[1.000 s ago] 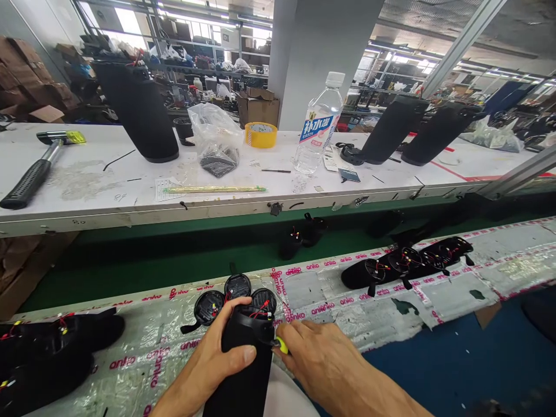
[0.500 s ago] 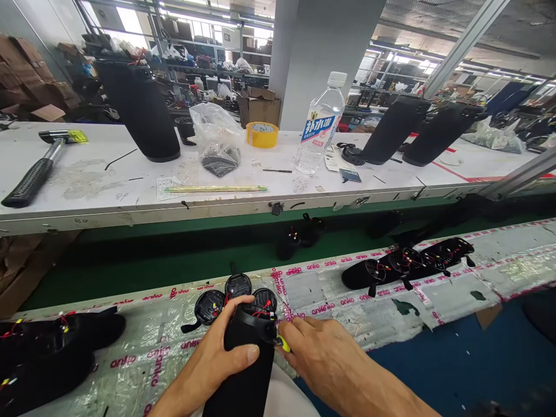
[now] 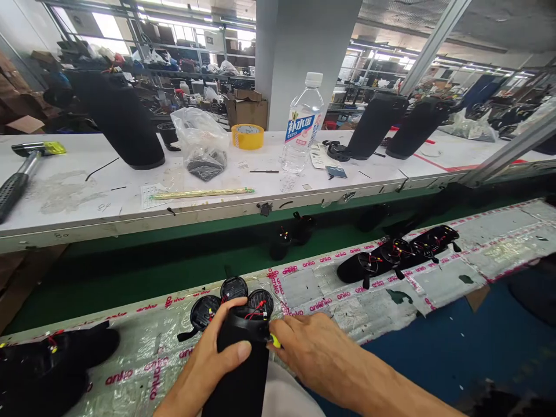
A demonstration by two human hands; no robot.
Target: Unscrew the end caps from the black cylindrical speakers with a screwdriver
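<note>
In the head view, my left hand [image 3: 221, 347] wraps around the upper end of a black fabric-covered cylinder [image 3: 243, 379], which looks like a speaker body. Red wires [image 3: 256, 314] with small connectors show in its open top. Pressed up to the right side of the rim is my right hand [image 3: 304, 341], its fingers closed on a small yellow-ended tool [image 3: 275, 340] whose kind I cannot make out. Just beyond the cylinder lie several round black caps [image 3: 234, 288] with wires and straps.
More black cylinders lie on the taped bench at right [image 3: 356, 271] and left [image 3: 56, 353]. Across a green gap, a white table [image 3: 174, 200] bears a hammer [image 3: 26, 168], a water bottle [image 3: 303, 130], yellow tape [image 3: 247, 137], a plastic bag [image 3: 200, 139] and upright cylinders [image 3: 119, 121].
The view has shifted, so the table's things sit farther left. Both hands keep their grip on the cylinder and tool, with little change between them.
</note>
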